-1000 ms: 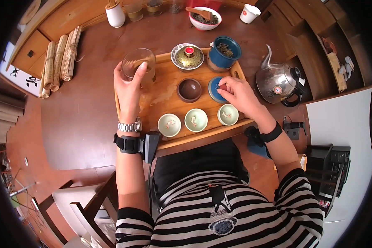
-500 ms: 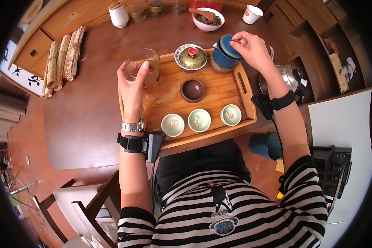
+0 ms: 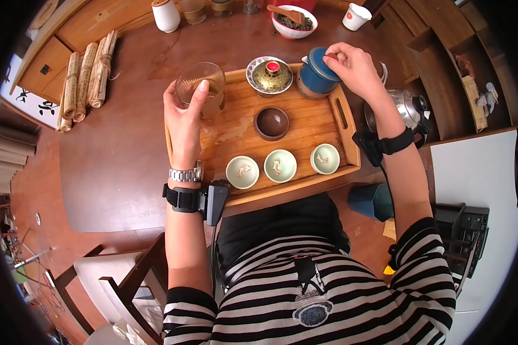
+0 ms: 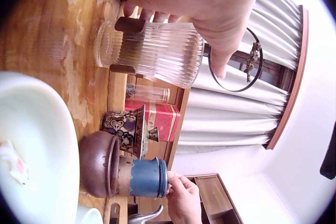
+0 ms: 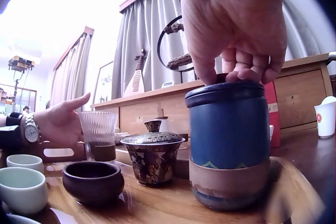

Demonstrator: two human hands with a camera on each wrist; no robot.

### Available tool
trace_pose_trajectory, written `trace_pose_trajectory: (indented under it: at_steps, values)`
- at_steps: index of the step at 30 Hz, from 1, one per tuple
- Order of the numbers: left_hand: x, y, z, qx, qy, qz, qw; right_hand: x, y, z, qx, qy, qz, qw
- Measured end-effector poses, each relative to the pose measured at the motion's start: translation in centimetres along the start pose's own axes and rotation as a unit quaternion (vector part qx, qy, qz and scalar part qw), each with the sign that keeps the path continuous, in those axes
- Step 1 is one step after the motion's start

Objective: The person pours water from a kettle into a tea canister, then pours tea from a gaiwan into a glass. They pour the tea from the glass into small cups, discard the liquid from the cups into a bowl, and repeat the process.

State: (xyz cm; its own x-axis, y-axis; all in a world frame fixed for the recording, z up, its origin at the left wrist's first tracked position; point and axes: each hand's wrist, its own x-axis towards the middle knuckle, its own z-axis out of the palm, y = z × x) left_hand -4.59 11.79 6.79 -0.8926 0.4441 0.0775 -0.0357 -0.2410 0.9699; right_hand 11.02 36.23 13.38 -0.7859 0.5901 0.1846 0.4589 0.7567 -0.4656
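The left hand (image 3: 184, 121) is curled round a ribbed clear glass (image 3: 210, 95) at the tray's left end; the left wrist view shows the glass (image 4: 152, 50) upright on the wood. At the tray's back right corner, the right hand (image 3: 355, 69) pinches the knob of the blue lid (image 3: 319, 62), which sits on top of the blue cup (image 3: 317, 79). In the right wrist view the lid (image 5: 226, 92) rests on the cup (image 5: 228, 134). A lidded patterned bowl (image 3: 270, 77) stands beside the cup, with a small brown bowl (image 3: 271, 123) in front.
Three pale green cups (image 3: 280, 166) line the front of the wooden tray (image 3: 293, 190). A metal kettle (image 3: 403, 109) stands right of the tray, partly behind the right arm. Behind are a bowl of tea leaves (image 3: 293, 23) and a white cup (image 3: 356, 16); bamboo rolls (image 3: 86, 80) lie at left.
The right hand has lifted the blue lid from the tray and moved it up and back onto the blue cup, covering the leaves. The left hand has stayed round the glass.
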Motion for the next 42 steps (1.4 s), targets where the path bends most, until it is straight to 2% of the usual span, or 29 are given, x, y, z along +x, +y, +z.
trace_pose_trajectory:
  at_steps: [7, 10, 12, 13, 15, 18, 21, 22, 23, 26, 29, 39, 41, 42]
  values:
    - [-0.1, 0.1, -0.1, 0.018, 0.002, 0.001, 1.000, -0.8, 0.4, 0.7, -0.005, 0.043, -0.032, 0.999]
    - [-0.4, 0.4, 0.1, 0.039, 0.005, -0.008, 0.999, -2.3, 0.5, 0.4, 0.042, 0.072, -0.058, 0.995]
    - [-0.4, 0.3, 0.0, 0.031, 0.002, -0.009, 0.999, -4.2, 1.0, 0.6, 0.103, 0.175, -0.108, 0.973]
    - [-0.3, 0.2, 0.0, 0.022, 0.001, -0.012, 1.000, -5.3, 1.4, 0.9, 0.103, 0.178, -0.105, 0.973]
    - [-0.4, 0.2, -0.1, 0.036, 0.004, -0.012, 0.999, -7.9, 2.4, 1.7, 0.121, 0.197, -0.043, 0.972]
    - [0.1, -0.2, -0.3, 0.038, 0.024, -0.011, 0.999, -11.4, 4.3, 3.5, 0.127, 0.181, 0.010, 0.975]
    - [0.1, 1.0, 0.2, 0.043, 0.058, -0.011, 0.997, -13.5, 5.4, 5.3, 0.110, 0.208, -0.001, 0.972]
    - [0.0, 1.7, 0.2, 0.055, 0.076, -0.012, 0.996, -14.0, 5.5, 5.7, 0.135, 0.188, 0.025, 0.972]
    - [0.2, 2.2, 0.0, 0.068, 0.081, -0.012, 0.994, -14.1, 5.8, 6.1, 0.143, 0.209, 0.021, 0.967]
    - [0.9, 3.2, -0.6, -0.089, 0.097, -0.010, 0.991, -14.1, 7.2, 7.1, 0.238, 0.207, 0.070, 0.946]
    - [0.9, 4.7, -0.9, -0.126, 0.117, -0.023, 0.985, -14.3, 6.5, 6.6, 0.232, 0.183, 0.070, 0.953]
    - [-0.5, 9.5, -0.1, -0.184, 0.044, 0.004, 0.982, -14.4, 6.3, 6.6, 0.238, 0.178, 0.089, 0.951]
    - [-1.0, 11.2, 0.3, -0.214, 0.022, 0.028, 0.976, -14.3, 6.4, 6.8, 0.254, 0.182, 0.090, 0.946]
    - [-1.6, 12.6, 0.3, -0.235, 0.011, 0.067, 0.970, -14.3, 6.5, 6.9, 0.253, 0.186, 0.093, 0.945]
